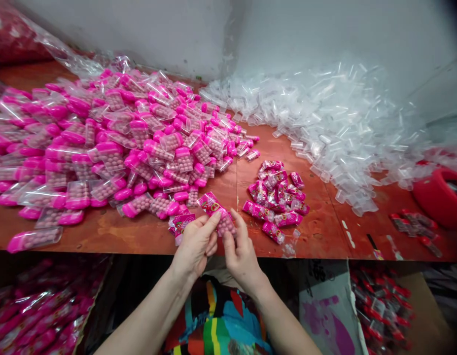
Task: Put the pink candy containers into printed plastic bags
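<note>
A clear candy container filled with pink balls (227, 225) is held between my hands above the table's front edge. Over its far-left end lies a printed pink sleeve (210, 202). My left hand (194, 245) pinches the sleeve and container with thumb and fingers. On the other side, my right hand (243, 257) grips the container's near end between thumb and fingers. Flat printed sleeves (181, 222) rest on the table just beyond my left hand. To the right sits a small heap of containers in printed pink sleeves (276, 195).
A large pile of pink-capped candy containers (113, 158) covers the left of the wooden table (139, 234). Clear empty containers (317, 118) are heaped at the back right, near a red tub (440, 197). Below the edge are pink packs (36, 310) and red-capped containers (379, 305).
</note>
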`<state>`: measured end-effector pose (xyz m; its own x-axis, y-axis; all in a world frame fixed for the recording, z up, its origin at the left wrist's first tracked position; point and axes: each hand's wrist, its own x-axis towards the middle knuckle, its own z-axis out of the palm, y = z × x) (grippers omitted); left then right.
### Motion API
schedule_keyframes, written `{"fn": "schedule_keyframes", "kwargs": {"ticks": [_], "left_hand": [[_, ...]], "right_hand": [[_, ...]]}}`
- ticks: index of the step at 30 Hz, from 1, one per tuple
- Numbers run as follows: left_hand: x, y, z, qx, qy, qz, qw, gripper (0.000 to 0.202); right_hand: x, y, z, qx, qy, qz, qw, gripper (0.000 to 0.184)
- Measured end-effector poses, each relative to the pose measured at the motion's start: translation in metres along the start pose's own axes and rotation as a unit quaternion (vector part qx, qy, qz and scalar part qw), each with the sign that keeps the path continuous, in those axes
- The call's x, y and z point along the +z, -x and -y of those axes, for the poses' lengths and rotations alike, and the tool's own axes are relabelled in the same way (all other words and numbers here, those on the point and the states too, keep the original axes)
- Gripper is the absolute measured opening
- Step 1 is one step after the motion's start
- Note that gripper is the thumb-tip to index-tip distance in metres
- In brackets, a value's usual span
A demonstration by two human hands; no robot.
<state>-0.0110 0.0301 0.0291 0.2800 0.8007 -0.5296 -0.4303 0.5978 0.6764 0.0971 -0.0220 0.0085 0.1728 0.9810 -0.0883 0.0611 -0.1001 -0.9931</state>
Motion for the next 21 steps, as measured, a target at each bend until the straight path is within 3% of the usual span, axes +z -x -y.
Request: {"fn": "schedule_keyframes", "kwargs": {"ticks": [2,4,7,9,10,13,16,19,21], "left_hand": [[0.0,-0.001,-0.003,-0.006,0.005,-0.008,1.0,0.034],[-0.001,-0.002,-0.004,-0.014,0.007,0.004,1.0,0.033],[-0.004,-0.003,-0.002,-0.02,-0.007,0.031,0.999,0.031],[-0.006,-0.003,0.001,-0.026,-0.02,0.044,0.998,0.033],[-0.006,-0.003,0.002,-0.03,-0.022,0.051,0.998,0.035],[-0.006,-0.001,0.003,-0.037,-0.014,0.062,0.997,0.033],[-0.001,-0.001,0.003,-0.033,0.002,0.036,0.999,0.032],[0.002,-0.004,0.004,-0.027,0.025,0.006,0.999,0.035],[0.002,-0.006,0.005,-0.033,0.041,0.011,0.999,0.034]], "right_hand": [[0.001,0.001,0.002,-0.008,0.021,0.003,1.0,0.051],[0.0,-0.001,0.006,0.064,-0.076,0.036,0.994,0.052],[-0.002,-0.004,0.011,0.175,-0.272,0.099,0.941,0.052],[-0.002,-0.004,0.011,0.196,-0.335,0.115,0.914,0.052],[-0.001,-0.004,0.01,0.193,-0.339,0.113,0.914,0.053],[-0.001,0.0,0.001,0.148,-0.253,0.079,0.953,0.058],[-0.003,0.003,-0.008,0.075,-0.112,0.033,0.99,0.061],[-0.006,0.005,-0.01,0.037,-0.044,0.014,0.998,0.058],[-0.007,0.007,-0.007,0.054,-0.067,0.016,0.996,0.056]]}}
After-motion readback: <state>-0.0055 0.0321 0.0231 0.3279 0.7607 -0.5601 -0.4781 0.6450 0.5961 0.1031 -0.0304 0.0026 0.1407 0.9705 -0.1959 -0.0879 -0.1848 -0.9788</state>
